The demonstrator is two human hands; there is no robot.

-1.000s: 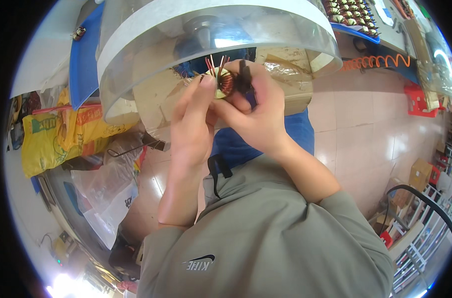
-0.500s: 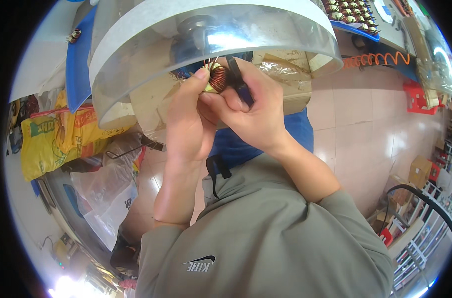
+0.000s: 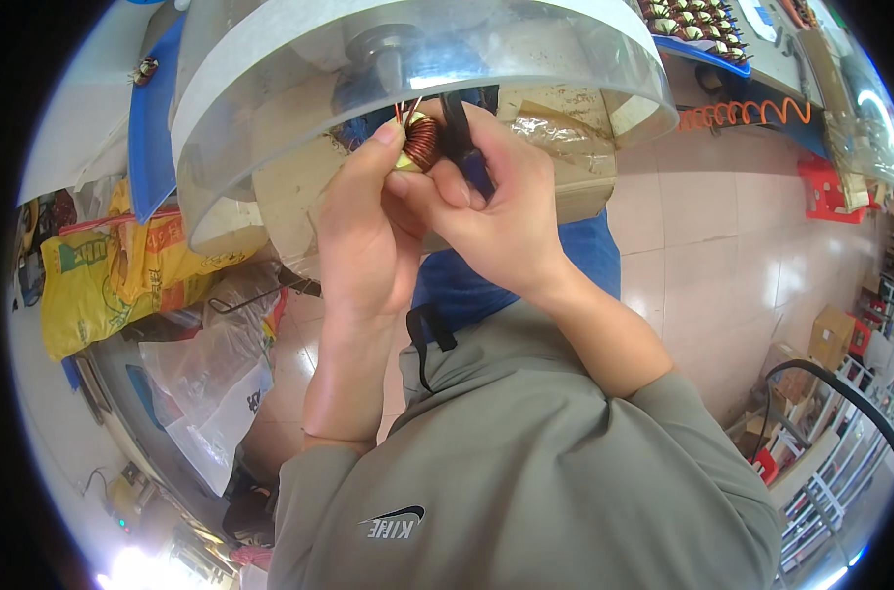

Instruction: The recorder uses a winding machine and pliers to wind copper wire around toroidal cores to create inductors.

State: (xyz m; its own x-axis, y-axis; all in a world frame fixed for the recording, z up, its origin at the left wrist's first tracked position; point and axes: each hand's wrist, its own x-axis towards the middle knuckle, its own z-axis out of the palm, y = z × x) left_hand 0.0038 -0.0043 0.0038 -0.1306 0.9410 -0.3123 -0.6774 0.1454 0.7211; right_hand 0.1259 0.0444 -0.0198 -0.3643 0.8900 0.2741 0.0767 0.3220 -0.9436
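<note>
- Left hand (image 3: 368, 211) pinches coil (image 3: 419, 146); right hand (image 3: 506, 202) grips dark tool (image 3: 469, 149) just beside it.
- Hands close together, coil between them near clear cover (image 3: 555, 49).
- Winding (image 3: 426, 136) on, wire ends (image 3: 406, 111) stick out; looks mid-work.
- Right blue tray (image 3: 704, 59) holds coil rows (image 3: 691, 28); left blue tray (image 3: 157, 138), one.

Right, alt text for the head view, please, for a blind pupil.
A left hand holds a wire-wound coil near a clear guard; the right hand holds a dark tool beside it. More coils sit in a blue tray, upper right.
</note>
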